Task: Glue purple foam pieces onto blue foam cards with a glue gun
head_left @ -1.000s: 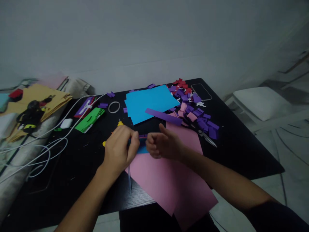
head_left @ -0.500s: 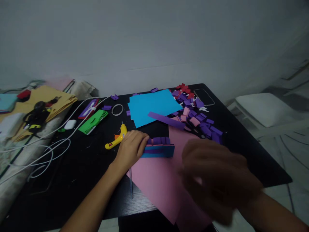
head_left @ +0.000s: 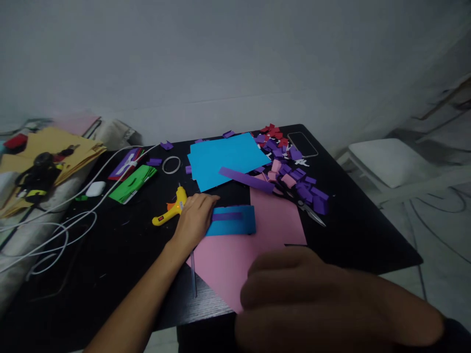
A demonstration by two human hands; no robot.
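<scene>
My left hand [head_left: 196, 215] grips the left end of a blue paper piece [head_left: 243, 223], its fingers closed around it. A purple strip [head_left: 228, 216] runs along the face of that piece. The piece lies low over pink sheets [head_left: 228, 260]. My right hand [head_left: 294, 299] is close to the camera above the front of the pink sheets, blurred, with its fingers curled; whatever they may hold is hidden. Just left of my left hand lies a yellow glue gun [head_left: 171, 208] with a small orange light showing. A thin grey stick [head_left: 193, 274] lies below the left hand.
Blue sheets [head_left: 224, 157] lie at the back, with a purple paper strip [head_left: 246, 180] across them. Scissors [head_left: 305, 208] and purple, pink and red folded pieces [head_left: 305, 189] are on the right. Green paper [head_left: 133, 184], a tape ring [head_left: 171, 165] and white cables [head_left: 66, 235] lie left.
The blue piece has tipped so its face with the purple strip shows more, and the purple rolls behind it are out of sight. My right hand has come down and nearer the camera, uncovering the scissors' blades.
</scene>
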